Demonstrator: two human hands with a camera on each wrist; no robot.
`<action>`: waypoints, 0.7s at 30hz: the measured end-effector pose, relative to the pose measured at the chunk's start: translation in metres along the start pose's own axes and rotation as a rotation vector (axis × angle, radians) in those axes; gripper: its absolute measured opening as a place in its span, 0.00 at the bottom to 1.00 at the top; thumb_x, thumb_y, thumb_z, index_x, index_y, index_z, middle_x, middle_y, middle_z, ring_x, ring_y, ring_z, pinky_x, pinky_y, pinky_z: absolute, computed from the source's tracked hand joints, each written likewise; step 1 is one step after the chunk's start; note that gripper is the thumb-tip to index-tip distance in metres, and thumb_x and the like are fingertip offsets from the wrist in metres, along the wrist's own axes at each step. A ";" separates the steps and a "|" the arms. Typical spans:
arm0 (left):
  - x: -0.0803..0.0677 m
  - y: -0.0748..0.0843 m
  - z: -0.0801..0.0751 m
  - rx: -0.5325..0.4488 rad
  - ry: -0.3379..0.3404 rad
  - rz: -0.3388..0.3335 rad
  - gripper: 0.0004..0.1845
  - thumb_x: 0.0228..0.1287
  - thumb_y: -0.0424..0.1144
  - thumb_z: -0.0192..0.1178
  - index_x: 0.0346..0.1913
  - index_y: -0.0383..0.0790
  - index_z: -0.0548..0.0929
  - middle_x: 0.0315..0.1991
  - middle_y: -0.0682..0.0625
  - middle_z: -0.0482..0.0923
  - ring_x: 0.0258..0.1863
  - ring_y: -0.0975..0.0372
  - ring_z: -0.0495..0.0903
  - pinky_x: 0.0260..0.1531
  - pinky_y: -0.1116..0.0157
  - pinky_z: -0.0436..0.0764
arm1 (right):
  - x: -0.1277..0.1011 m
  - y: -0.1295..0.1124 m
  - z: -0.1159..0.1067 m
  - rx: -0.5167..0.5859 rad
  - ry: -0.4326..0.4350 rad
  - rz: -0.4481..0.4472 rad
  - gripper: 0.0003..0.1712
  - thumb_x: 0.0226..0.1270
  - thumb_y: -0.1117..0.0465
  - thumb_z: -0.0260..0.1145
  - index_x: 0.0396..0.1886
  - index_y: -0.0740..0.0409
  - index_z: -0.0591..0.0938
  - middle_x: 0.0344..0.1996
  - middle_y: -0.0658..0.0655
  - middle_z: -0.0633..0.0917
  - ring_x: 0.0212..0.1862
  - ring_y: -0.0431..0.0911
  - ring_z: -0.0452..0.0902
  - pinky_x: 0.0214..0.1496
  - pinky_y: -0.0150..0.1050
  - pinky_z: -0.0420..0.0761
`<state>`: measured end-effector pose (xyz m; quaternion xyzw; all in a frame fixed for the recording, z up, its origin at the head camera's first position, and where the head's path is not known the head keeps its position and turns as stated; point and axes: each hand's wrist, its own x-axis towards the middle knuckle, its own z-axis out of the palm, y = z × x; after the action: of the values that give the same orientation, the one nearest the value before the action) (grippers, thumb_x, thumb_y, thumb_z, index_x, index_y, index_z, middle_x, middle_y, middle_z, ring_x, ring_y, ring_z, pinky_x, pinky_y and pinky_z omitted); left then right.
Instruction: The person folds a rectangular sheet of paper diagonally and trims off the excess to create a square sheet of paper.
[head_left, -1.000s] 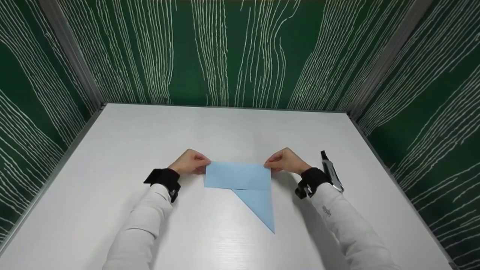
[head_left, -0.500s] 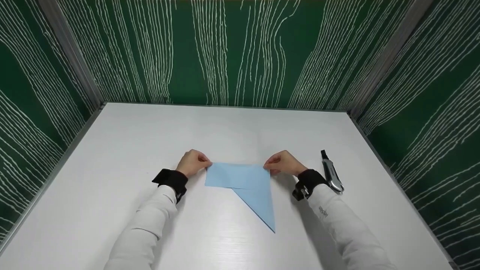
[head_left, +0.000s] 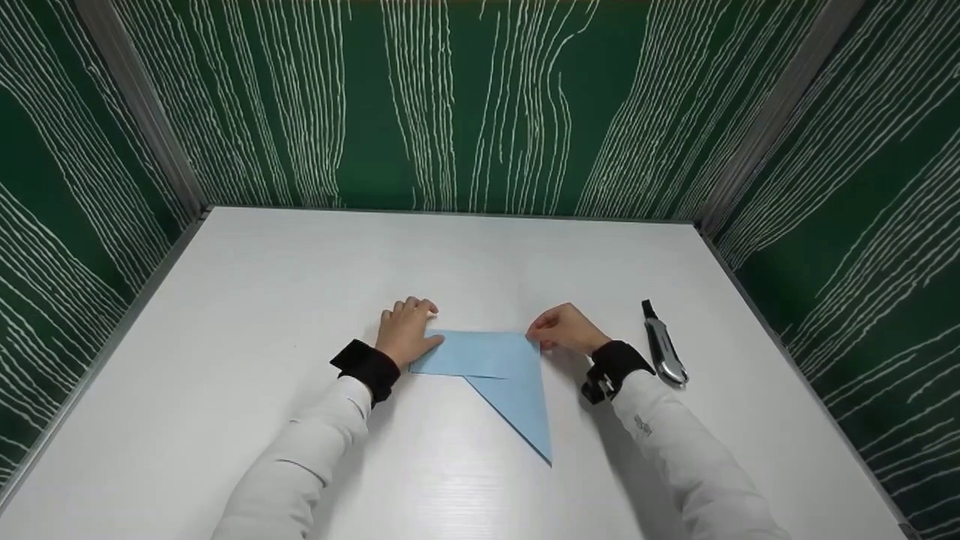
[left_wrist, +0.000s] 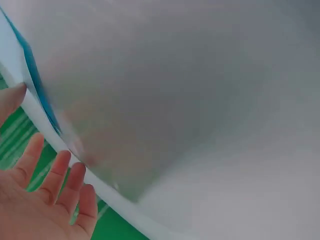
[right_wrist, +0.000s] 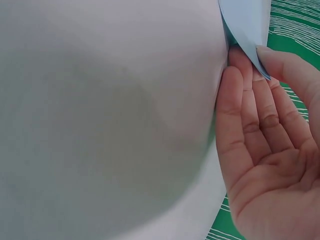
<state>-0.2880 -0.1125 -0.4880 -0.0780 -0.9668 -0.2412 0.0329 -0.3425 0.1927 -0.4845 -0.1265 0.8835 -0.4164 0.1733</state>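
Note:
A folded sheet of light blue paper (head_left: 487,354) lies on the white table, with a strip across its top and a triangular flap pointing toward me at the right. My left hand (head_left: 406,334) rests at the paper's left end, fingers spread and the thumb lying on the sheet. In the left wrist view, the fingers (left_wrist: 75,185) reach past the paper's blue edge (left_wrist: 37,80). My right hand (head_left: 570,328) pinches the upper right corner. The right wrist view shows its thumb on top of the paper (right_wrist: 245,27) and fingertips beneath.
A grey and black utility knife (head_left: 666,352) lies on the table to the right of my right wrist. Green panels with white wavy lines (head_left: 495,112) stand behind the table (head_left: 480,262) and along both sides. A black strap (head_left: 367,367) circles each wrist.
My left hand has let go of the paper's upper left corner, shifted right and spread its fingers over that end. My right hand keeps its pinch, barely moved.

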 end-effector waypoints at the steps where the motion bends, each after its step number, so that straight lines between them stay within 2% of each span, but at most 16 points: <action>1: -0.001 0.004 0.002 0.018 -0.019 0.027 0.25 0.67 0.45 0.70 0.63 0.38 0.79 0.63 0.37 0.77 0.64 0.42 0.74 0.62 0.44 0.71 | 0.000 0.000 0.000 0.000 0.003 0.004 0.12 0.69 0.64 0.70 0.43 0.70 0.88 0.31 0.55 0.90 0.27 0.36 0.82 0.32 0.26 0.81; 6: -0.006 0.025 0.012 0.142 -0.135 0.161 0.29 0.76 0.45 0.59 0.75 0.38 0.70 0.76 0.36 0.66 0.75 0.41 0.66 0.73 0.40 0.66 | 0.000 0.001 0.001 -0.009 0.013 0.014 0.11 0.69 0.63 0.70 0.43 0.69 0.88 0.32 0.55 0.90 0.27 0.36 0.82 0.32 0.26 0.80; 10: -0.010 0.039 0.019 0.197 -0.236 0.216 0.29 0.81 0.46 0.50 0.79 0.42 0.64 0.81 0.38 0.59 0.80 0.42 0.59 0.79 0.39 0.57 | 0.001 0.001 0.002 -0.014 0.017 0.016 0.11 0.69 0.63 0.70 0.43 0.70 0.88 0.31 0.56 0.90 0.26 0.36 0.81 0.31 0.26 0.80; 14: -0.015 0.049 0.023 0.228 -0.289 0.207 0.29 0.84 0.47 0.45 0.81 0.44 0.60 0.83 0.40 0.55 0.83 0.44 0.54 0.81 0.40 0.54 | 0.001 0.001 0.002 -0.020 0.016 0.012 0.12 0.69 0.63 0.70 0.43 0.70 0.88 0.32 0.58 0.91 0.26 0.36 0.81 0.31 0.27 0.80; 21: -0.018 0.055 0.031 0.287 -0.309 0.178 0.32 0.84 0.52 0.41 0.83 0.43 0.55 0.84 0.44 0.50 0.84 0.49 0.50 0.82 0.44 0.51 | 0.003 0.002 0.002 -0.027 0.024 0.005 0.13 0.69 0.63 0.70 0.43 0.71 0.88 0.34 0.59 0.91 0.26 0.35 0.81 0.32 0.27 0.81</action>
<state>-0.2616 -0.0522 -0.4922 -0.1934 -0.9741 -0.0824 -0.0837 -0.3446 0.1912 -0.4876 -0.1217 0.8914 -0.4053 0.1621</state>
